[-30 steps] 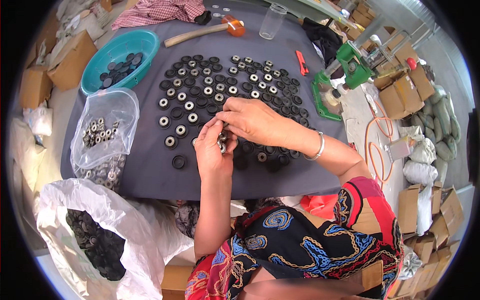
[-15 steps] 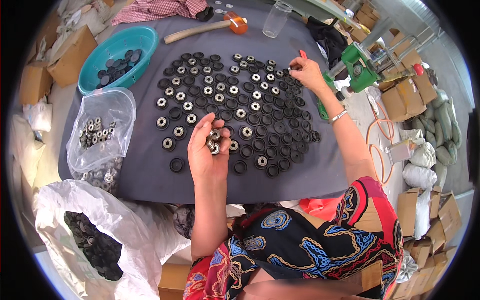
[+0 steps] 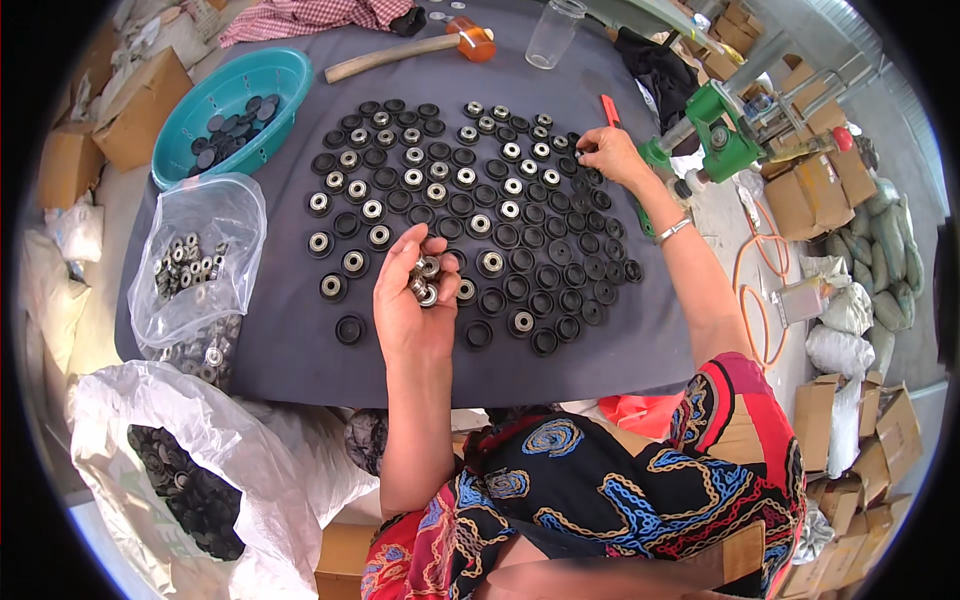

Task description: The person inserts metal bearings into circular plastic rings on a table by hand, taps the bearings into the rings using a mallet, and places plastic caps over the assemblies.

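Several small silver ball bearings (image 3: 427, 268) lie heaped in the curled palm and fingers of my left hand (image 3: 408, 310), held over the near part of the table. My right hand (image 3: 613, 157) pinches a bearing (image 3: 579, 154), mostly hidden by the fingertips, above the far right of the spread. Beneath both hands, many round black caps (image 3: 545, 342) lie open side up in loose rows. Some caps on the left and in the middle hold a seated bearing (image 3: 491, 263); most of those on the right show a hollow centre.
A teal basin (image 3: 300, 105) of black discs and a clear bag (image 3: 245, 240) of bearings stand at left. Far back lie an orange-headed mallet (image 3: 400, 57) and a clear cup (image 3: 543, 50). A green press (image 3: 720, 135) and a red-handled tool (image 3: 609, 110) are at right; a white sack (image 3: 290, 480) sits near left.
My right hand has moved slightly down and toward me, still pinching at the right edge of the caps. My left hand keeps its place with the bearings.
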Tool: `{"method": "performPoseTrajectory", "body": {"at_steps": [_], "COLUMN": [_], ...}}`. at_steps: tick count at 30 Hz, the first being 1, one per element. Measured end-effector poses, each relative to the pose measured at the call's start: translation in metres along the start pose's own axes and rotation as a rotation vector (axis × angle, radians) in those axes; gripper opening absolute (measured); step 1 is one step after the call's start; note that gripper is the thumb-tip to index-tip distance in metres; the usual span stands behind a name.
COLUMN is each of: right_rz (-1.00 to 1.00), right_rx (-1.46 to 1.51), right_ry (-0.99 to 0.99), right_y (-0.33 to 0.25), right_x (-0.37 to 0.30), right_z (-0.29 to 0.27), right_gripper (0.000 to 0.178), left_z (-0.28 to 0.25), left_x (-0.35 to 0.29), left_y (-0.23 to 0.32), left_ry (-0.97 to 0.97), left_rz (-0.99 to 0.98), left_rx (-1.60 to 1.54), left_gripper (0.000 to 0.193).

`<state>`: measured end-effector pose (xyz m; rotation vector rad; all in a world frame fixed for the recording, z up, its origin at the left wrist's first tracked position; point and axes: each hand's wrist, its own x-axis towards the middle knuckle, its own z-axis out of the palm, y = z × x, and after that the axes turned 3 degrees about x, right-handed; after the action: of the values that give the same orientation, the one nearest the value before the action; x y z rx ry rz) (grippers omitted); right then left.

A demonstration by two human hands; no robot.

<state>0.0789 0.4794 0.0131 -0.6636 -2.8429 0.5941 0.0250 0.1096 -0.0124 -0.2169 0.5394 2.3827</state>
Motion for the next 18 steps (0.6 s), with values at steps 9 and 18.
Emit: {"method": "performPoseTrajectory", "body": {"at_steps": [9, 18], "right_rz": [-0.02, -0.421], "right_rx": [-0.014, 0.062], "right_ry": [-0.128, 0.113], "right_y": [0.004, -0.131], "right_x": [0.018, -0.045], "right_z": [-0.006, 0.0], "right_gripper": [0.03, 0.018], "left_z": [-0.002, 0.01], "left_x": [0.0, -0.004], "left_y": [0.002, 0.0], "left_ry": [0.012, 0.075], "left_rz": [0.005, -0.024], "left_rx": [-0.082, -0.193], "left_gripper": [0.028, 0.04]}}
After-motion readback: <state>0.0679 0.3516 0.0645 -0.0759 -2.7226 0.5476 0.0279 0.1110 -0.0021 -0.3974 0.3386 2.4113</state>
